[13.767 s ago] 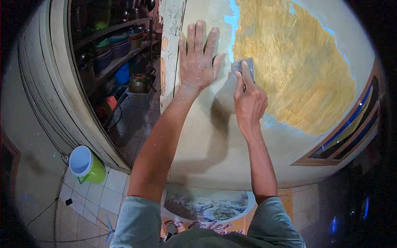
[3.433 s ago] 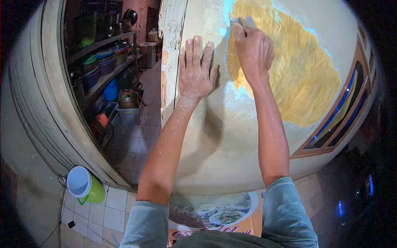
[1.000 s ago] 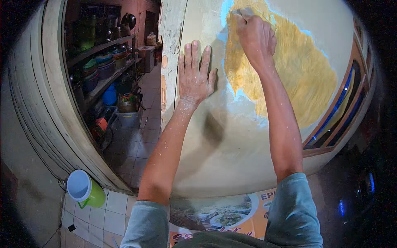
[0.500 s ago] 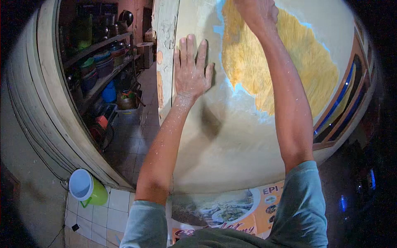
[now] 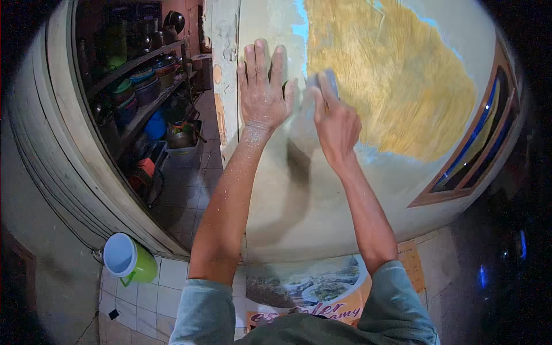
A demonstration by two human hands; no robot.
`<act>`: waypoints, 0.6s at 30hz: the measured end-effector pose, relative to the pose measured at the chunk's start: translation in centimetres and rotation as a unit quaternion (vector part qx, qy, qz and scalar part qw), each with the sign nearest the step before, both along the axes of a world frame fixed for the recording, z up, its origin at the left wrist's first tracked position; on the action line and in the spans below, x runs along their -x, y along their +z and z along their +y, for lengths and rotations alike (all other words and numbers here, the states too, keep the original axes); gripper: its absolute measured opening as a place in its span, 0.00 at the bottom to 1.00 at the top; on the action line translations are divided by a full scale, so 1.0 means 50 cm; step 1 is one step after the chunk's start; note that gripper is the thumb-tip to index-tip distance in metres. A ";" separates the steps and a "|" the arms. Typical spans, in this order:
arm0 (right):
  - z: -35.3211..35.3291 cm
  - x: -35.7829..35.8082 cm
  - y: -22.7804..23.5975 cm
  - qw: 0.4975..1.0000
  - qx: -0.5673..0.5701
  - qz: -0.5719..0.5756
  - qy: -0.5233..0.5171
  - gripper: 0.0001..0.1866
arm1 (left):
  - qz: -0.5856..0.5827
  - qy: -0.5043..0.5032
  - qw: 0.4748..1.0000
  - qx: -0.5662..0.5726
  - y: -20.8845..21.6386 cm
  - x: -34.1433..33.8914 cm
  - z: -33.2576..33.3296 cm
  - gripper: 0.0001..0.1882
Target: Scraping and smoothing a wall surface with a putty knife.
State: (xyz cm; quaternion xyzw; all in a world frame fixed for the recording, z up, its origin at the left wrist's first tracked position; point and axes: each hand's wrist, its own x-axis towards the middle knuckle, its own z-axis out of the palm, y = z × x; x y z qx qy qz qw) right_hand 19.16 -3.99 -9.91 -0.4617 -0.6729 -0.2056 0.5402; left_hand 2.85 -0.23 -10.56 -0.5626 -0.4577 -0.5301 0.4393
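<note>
My left hand [image 5: 263, 89] lies flat against the painted wall [image 5: 276, 218], close to the chipped door frame, fingers stretched upward and holding nothing. White dust specks its wrist and forearm. My right hand [image 5: 338, 126] is closed around a flat grey scraper [image 5: 329, 83], blurred by motion and partly covered by the fingers. The tool is at the left edge of a large bare yellow-brown patch [image 5: 397, 86], where the paint is off. Light-blue paint [image 5: 300, 29] shows in a ragged strip along that patch's border.
A doorway at left opens on shelves [image 5: 141, 118] with pots and basins. A green bucket [image 5: 141, 264] with a pale inside stands on the tiled floor [image 5: 146, 299]. A printed banner [image 5: 270, 287] lies below the wall. A wood-framed window [image 5: 466, 149] is at right.
My right hand has come down and left from the top of the bare patch to its left edge, bringing the scraper into view. My left hand stays flat on the wall.
</note>
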 end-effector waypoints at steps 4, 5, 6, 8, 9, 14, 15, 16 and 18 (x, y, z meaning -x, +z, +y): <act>0.013 0.029 0.052 0.998 -0.051 0.027 0.018 0.18 | 0.008 0.001 1.000 -0.012 0.006 -0.010 0.000 0.38; 0.009 0.022 0.020 0.998 -0.051 0.032 0.019 0.18 | 0.012 0.002 1.000 -0.012 0.006 -0.005 -0.001 0.38; 0.010 0.008 -0.037 0.999 0.006 0.038 0.008 0.18 | 0.014 0.010 1.000 -0.007 0.004 0.001 -0.005 0.38; 0.013 -0.038 -0.160 0.997 0.049 0.055 -0.005 0.19 | 0.019 0.025 0.999 -0.004 0.004 0.006 -0.012 0.38; 0.022 -0.070 -0.214 0.997 0.035 0.064 -0.007 0.20 | 0.022 0.023 0.999 -0.009 0.006 0.004 -0.012 0.38; 0.011 -0.145 -0.285 0.990 0.077 0.114 0.004 0.21 | 0.030 0.021 0.999 0.006 0.011 -0.014 -0.012 0.39; 0.014 -0.143 -0.278 0.989 0.073 0.127 0.017 0.21 | 0.028 0.021 0.999 0.006 0.009 -0.018 -0.011 0.39; -0.005 -0.124 -0.242 0.983 0.133 0.126 0.022 0.22 | 0.037 0.033 0.999 -0.007 0.008 -0.008 -0.014 0.39; 0.007 -0.110 -0.198 0.987 0.094 0.123 0.039 0.23 | 0.044 0.034 0.998 -0.008 0.010 -0.007 -0.017 0.39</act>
